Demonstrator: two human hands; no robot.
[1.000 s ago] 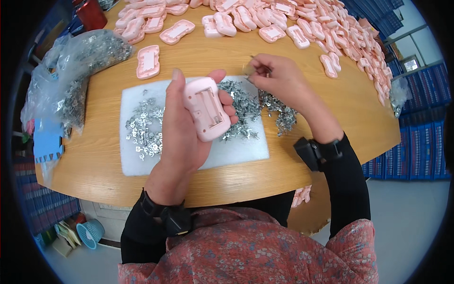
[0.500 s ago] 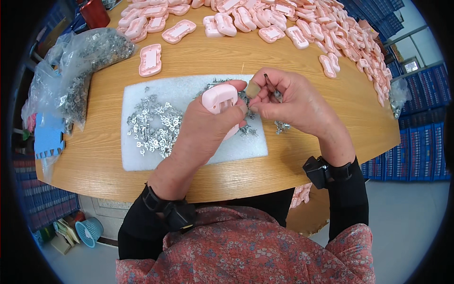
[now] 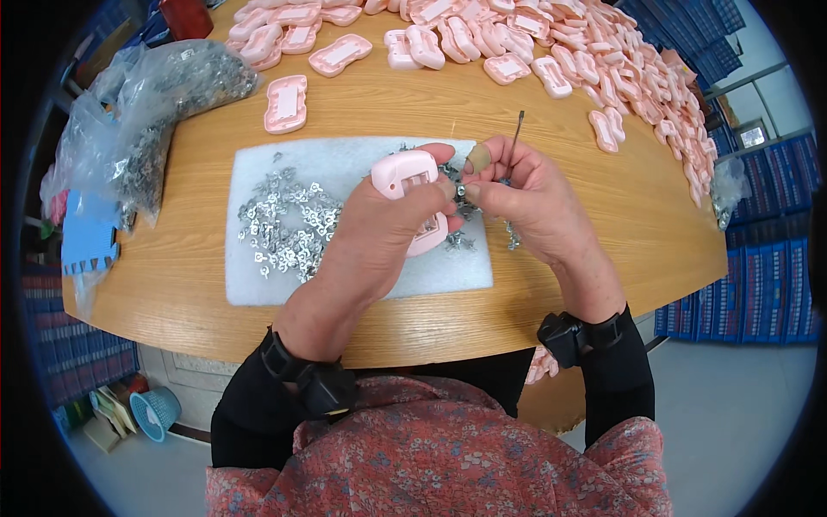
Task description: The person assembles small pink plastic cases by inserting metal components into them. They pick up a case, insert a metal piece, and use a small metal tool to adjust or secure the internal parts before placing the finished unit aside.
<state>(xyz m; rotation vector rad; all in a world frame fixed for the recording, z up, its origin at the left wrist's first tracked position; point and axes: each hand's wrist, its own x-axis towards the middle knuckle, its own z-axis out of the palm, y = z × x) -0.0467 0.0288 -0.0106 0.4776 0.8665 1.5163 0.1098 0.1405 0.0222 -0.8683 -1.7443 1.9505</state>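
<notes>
My left hand (image 3: pixel 379 220) is closed round a pink plastic shell (image 3: pixel 402 172), its thumb across the open slot, where bits of metal show. Close by, my right hand (image 3: pixel 530 194) pinches a small metal clip (image 3: pixel 462 191) between thumb and forefinger. A thin dark metal rod-like tool (image 3: pixel 519 133) sticks up out of the same hand; its lower part is hidden in the palm. A tan cover (image 3: pixel 477 158) wraps one right fingertip. Beneath the hands lies a white foam sheet (image 3: pixel 362 291), bearing a loose heap of silvery metal clips (image 3: pixel 289 226) on its left, more behind my hands.
Pink shells (image 3: pixel 616 69) pile along the far and right side of the wooden table (image 3: pixel 568 293); a single shell (image 3: pixel 286 104) lies beyond the foam. Clear plastic bags (image 3: pixel 142 121) of metal parts, a blue foam mat (image 3: pixel 89 241) and a red container (image 3: pixel 185 17) stand at left.
My right hand has turned so the thin tool points up and away, and its fingertips now pinch a small clip near the shell. The left hand still holds the shell.
</notes>
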